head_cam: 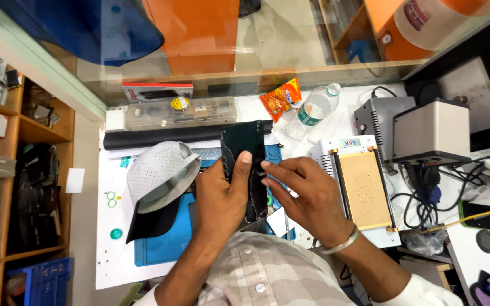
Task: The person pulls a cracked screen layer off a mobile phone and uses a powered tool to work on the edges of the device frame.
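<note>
Item: flat dark glossy rectangular phone panel [245,164], held upright-lengthwise above the middle of the desk [114,249], over a blue rubber work mat [165,241]. Left hand [219,195] closed around the panel's left edge and back, thumb pressed on its face; right hand [304,195] half open, fingertips touching the panel's right edge, silver bangle on the wrist. Adjacent: grey perforated cap with black brim [157,181] just left of the hands; beige-topped heating plate machine [364,190] just right. Along the desk's far edge: black rolled mat [160,137], clear plastic parts case [180,112], orange snack packet [282,97], clear plastic water bottle [315,107]. Far right corner: grey boxed unit [432,133] with tangled black cables [421,207]. Risk, as a judgement: the thin panel could crack or slip if the thumb presses harder while the edge is pulled (it looks already creased). Surroundings: white-topped desk, wooden shelves [35,133] at left, glass counter beyond.
</note>
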